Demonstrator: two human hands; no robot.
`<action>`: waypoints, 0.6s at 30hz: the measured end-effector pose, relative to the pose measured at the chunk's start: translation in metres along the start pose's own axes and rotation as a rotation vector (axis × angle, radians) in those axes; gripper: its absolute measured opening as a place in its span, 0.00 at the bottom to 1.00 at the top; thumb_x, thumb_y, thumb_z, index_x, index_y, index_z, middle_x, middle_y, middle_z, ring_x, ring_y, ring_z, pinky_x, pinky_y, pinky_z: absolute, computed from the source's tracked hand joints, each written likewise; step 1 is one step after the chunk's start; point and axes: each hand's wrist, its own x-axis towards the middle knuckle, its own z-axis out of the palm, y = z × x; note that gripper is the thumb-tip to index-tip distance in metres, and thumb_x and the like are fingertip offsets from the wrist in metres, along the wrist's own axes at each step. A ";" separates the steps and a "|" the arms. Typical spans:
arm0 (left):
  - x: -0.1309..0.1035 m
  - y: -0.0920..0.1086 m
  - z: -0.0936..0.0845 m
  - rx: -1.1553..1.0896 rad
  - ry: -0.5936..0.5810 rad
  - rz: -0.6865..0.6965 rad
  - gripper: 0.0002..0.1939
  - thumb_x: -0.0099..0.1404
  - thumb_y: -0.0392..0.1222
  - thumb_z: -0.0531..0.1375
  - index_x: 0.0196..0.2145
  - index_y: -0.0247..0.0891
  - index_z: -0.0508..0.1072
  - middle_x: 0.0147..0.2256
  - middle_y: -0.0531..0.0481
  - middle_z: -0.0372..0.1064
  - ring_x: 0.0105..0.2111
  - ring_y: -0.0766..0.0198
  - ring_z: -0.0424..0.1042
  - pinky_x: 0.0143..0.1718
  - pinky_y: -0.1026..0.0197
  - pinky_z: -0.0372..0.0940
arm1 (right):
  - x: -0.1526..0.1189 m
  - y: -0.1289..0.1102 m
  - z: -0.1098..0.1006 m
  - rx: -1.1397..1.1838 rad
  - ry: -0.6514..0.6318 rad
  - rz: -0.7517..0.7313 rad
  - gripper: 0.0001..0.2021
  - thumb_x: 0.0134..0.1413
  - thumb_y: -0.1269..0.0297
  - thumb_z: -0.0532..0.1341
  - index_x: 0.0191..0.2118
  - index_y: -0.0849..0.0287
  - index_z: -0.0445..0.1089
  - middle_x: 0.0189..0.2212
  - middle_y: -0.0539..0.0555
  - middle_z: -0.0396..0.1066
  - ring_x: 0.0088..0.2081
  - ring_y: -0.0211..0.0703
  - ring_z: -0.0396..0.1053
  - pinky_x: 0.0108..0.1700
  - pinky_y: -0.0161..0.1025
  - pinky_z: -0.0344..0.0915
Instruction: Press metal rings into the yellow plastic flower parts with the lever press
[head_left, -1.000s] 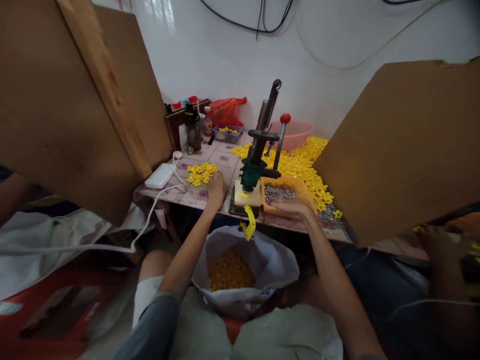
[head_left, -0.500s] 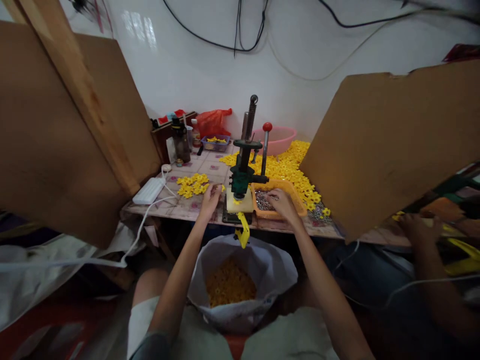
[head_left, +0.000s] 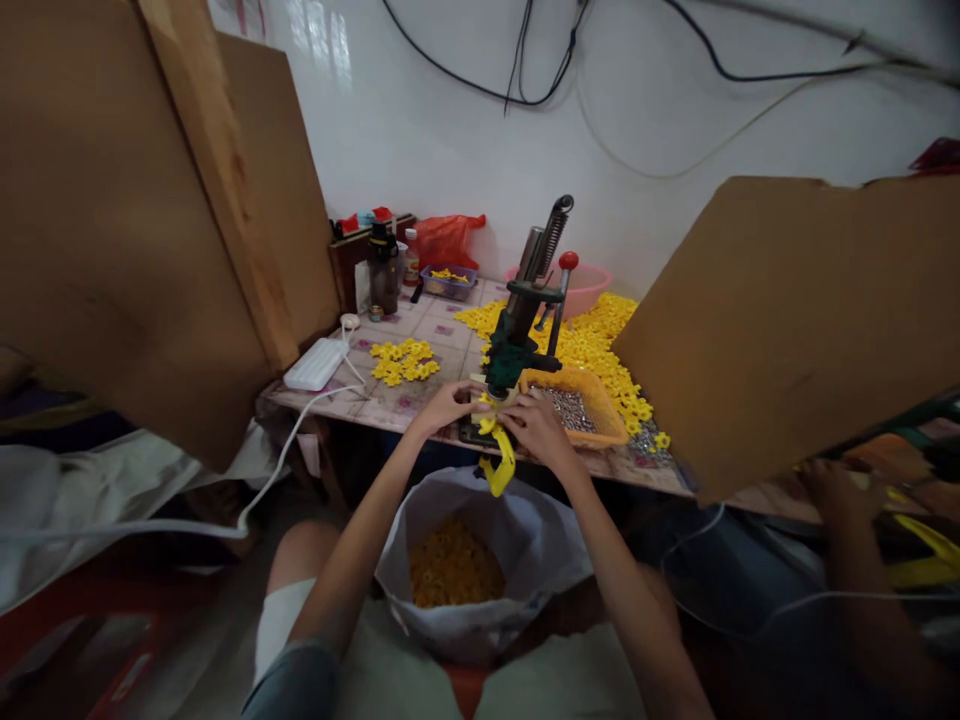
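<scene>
A green hand press (head_left: pixel 517 335) with a red-knobbed lever (head_left: pixel 568 261) stands at the table's front edge. Both hands meet at its base. My left hand (head_left: pixel 448 404) and my right hand (head_left: pixel 531 424) pinch small yellow parts there; the exact grip is too small to tell. A yellow chute (head_left: pixel 499 461) hangs from the press over a white bag (head_left: pixel 525 545) of yellow pieces between my knees. An orange tray (head_left: pixel 596 410) of small metal parts sits just right of the press. A small pile of yellow flower pieces (head_left: pixel 403 360) lies to the left.
A large heap of yellow pieces (head_left: pixel 600 345) and a pink basin (head_left: pixel 589 285) lie behind the press. Cardboard panels (head_left: pixel 795 310) flank the table. A white power strip (head_left: pixel 315 364), bottles and a red bag stand at the back left. Another person's hand (head_left: pixel 832 490) works at right.
My left hand left the small yellow pile and my right hand left the orange tray; both came together at the base of the press. The camera view shifted slightly.
</scene>
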 end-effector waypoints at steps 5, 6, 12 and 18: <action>-0.004 0.007 -0.002 0.035 -0.087 0.042 0.22 0.53 0.51 0.76 0.42 0.36 0.86 0.37 0.48 0.81 0.33 0.62 0.72 0.35 0.63 0.65 | -0.004 -0.004 -0.011 -0.019 0.095 -0.110 0.16 0.77 0.58 0.59 0.47 0.52 0.86 0.42 0.58 0.82 0.47 0.54 0.71 0.52 0.51 0.65; -0.004 0.008 -0.003 0.039 -0.100 0.051 0.21 0.53 0.50 0.76 0.42 0.36 0.86 0.36 0.48 0.81 0.33 0.63 0.71 0.36 0.63 0.64 | -0.001 -0.007 -0.010 -0.051 0.095 -0.114 0.17 0.78 0.58 0.57 0.47 0.52 0.85 0.42 0.58 0.81 0.48 0.54 0.71 0.53 0.51 0.65; -0.005 0.005 -0.002 0.017 -0.110 0.057 0.22 0.53 0.53 0.77 0.41 0.35 0.86 0.35 0.49 0.79 0.32 0.64 0.69 0.35 0.63 0.63 | -0.001 -0.017 -0.015 -0.096 -0.043 -0.187 0.19 0.77 0.62 0.55 0.58 0.52 0.83 0.44 0.60 0.79 0.48 0.54 0.73 0.54 0.50 0.67; 0.000 -0.004 0.000 0.037 -0.045 0.059 0.26 0.54 0.57 0.77 0.43 0.35 0.84 0.34 0.50 0.77 0.31 0.65 0.67 0.33 0.63 0.61 | 0.032 0.003 -0.065 0.141 0.631 0.069 0.19 0.76 0.54 0.53 0.53 0.54 0.80 0.45 0.61 0.76 0.51 0.56 0.71 0.60 0.57 0.66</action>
